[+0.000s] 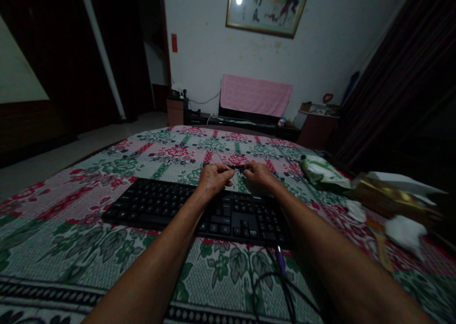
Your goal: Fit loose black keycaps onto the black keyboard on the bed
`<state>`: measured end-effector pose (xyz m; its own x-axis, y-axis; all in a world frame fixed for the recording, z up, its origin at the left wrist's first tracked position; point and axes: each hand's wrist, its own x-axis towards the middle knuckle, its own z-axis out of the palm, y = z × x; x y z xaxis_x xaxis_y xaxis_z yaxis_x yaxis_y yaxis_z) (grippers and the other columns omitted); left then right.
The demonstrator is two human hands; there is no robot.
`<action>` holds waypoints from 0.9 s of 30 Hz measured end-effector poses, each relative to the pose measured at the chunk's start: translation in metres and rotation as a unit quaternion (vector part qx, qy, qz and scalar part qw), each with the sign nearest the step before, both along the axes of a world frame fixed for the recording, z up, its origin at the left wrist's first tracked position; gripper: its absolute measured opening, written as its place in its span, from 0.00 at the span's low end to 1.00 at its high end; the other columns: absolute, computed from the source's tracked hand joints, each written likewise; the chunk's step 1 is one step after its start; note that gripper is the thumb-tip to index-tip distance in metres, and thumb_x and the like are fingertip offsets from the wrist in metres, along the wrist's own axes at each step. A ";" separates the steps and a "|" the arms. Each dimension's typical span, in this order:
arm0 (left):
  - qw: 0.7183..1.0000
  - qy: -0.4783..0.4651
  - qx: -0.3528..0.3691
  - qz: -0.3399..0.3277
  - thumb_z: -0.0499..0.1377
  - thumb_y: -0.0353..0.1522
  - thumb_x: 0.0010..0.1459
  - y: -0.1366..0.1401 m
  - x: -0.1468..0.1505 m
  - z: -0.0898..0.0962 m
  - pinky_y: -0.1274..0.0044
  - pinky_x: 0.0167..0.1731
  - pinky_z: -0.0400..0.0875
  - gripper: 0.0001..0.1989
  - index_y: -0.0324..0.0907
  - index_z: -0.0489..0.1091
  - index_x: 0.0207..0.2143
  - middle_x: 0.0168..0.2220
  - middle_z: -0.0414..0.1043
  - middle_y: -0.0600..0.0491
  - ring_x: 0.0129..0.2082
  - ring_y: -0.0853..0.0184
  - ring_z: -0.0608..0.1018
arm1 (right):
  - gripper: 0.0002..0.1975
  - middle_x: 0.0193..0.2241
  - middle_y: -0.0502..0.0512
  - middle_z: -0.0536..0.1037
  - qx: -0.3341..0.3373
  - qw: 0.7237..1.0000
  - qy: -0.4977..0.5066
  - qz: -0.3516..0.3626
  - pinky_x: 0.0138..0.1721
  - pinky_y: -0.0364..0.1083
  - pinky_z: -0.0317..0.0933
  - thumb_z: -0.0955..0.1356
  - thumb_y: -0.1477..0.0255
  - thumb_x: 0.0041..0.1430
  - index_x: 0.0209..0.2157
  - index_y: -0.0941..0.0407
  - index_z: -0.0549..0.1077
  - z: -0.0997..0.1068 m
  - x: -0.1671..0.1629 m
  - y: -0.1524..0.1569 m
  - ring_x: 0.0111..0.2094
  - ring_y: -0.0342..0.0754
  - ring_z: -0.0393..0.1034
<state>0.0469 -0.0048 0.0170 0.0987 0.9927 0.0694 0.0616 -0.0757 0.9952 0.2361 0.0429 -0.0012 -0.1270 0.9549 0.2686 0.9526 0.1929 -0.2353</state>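
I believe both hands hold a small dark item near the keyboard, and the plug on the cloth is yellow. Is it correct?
Not yellow: in the head view, the plug on the cloth is purple. The left hand and right hand do hold a small dark item near the keyboard.

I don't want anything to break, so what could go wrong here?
The small dark thing between the left hand and the right hand might slip and drop. The left forearm reaches over the keyboard and could bump it. The purple plug lies near the right forearm, so it might get knocked.
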 end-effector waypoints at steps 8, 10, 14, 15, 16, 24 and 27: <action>0.997 0.053 -0.034 -0.038 0.61 0.31 0.49 -0.024 -0.004 0.032 0.84 0.17 0.62 0.07 0.37 0.68 0.23 0.17 0.68 0.56 0.18 0.72 0.74 | 0.14 0.34 0.53 0.79 -0.031 0.994 0.097 -0.025 0.37 0.43 0.61 0.63 0.67 0.54 0.38 0.56 0.76 -0.006 0.029 -0.067 0.36 0.47 0.71; 0.996 0.071 -0.031 -0.031 0.60 0.31 0.49 -0.029 -0.005 0.035 0.84 0.17 0.62 0.07 0.37 0.67 0.22 0.16 0.68 0.57 0.17 0.73 0.73 | 0.14 0.36 0.54 0.79 -0.026 0.989 0.139 -0.035 0.40 0.44 0.61 0.63 0.67 0.54 0.37 0.56 0.76 -0.008 0.031 -0.080 0.38 0.48 0.71; 0.993 0.120 -0.016 -0.010 0.58 0.30 0.47 -0.031 -0.005 0.029 0.84 0.14 0.59 0.05 0.38 0.67 0.21 0.16 0.68 0.56 0.16 0.72 0.73 | 0.14 0.36 0.54 0.79 -0.035 0.982 0.185 -0.034 0.41 0.44 0.61 0.62 0.67 0.55 0.37 0.57 0.76 -0.007 0.026 -0.094 0.39 0.48 0.71; 0.992 0.129 -0.010 -0.005 0.58 0.31 0.47 -0.030 -0.006 0.026 0.84 0.14 0.59 0.05 0.38 0.67 0.21 0.17 0.68 0.56 0.16 0.71 0.73 | 0.15 0.36 0.54 0.79 -0.040 0.982 0.185 -0.028 0.41 0.44 0.62 0.62 0.67 0.55 0.37 0.57 0.76 -0.006 0.023 -0.096 0.39 0.48 0.71; 0.990 0.139 -0.006 -0.004 0.58 0.31 0.46 -0.028 -0.007 0.023 0.84 0.14 0.59 0.05 0.39 0.67 0.21 0.17 0.69 0.56 0.17 0.71 0.74 | 0.15 0.36 0.54 0.79 -0.045 0.982 0.181 -0.024 0.41 0.44 0.62 0.62 0.67 0.55 0.37 0.58 0.76 -0.005 0.021 -0.097 0.39 0.48 0.71; 0.974 0.215 0.072 0.011 0.55 0.34 0.45 -0.022 -0.006 0.003 0.83 0.17 0.61 0.07 0.39 0.69 0.21 0.17 0.71 0.54 0.20 0.69 0.75 | 0.16 0.37 0.54 0.78 -0.014 0.980 0.195 -0.039 0.42 0.44 0.61 0.61 0.65 0.56 0.38 0.56 0.76 -0.015 0.014 -0.106 0.40 0.48 0.71; 0.963 0.262 0.060 0.009 0.54 0.34 0.44 -0.022 -0.003 0.007 0.82 0.18 0.61 0.08 0.39 0.70 0.22 0.17 0.71 0.53 0.19 0.68 0.74 | 0.16 0.37 0.54 0.78 -0.009 0.979 0.203 -0.036 0.43 0.44 0.60 0.61 0.65 0.56 0.37 0.57 0.76 -0.017 0.014 -0.107 0.40 0.48 0.71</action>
<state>0.0434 -0.0270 0.0243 0.1351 0.9825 0.1286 0.5547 -0.1825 0.8118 0.2502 -0.0644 -0.0180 0.0540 0.9623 0.2668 0.7910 0.1218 -0.5995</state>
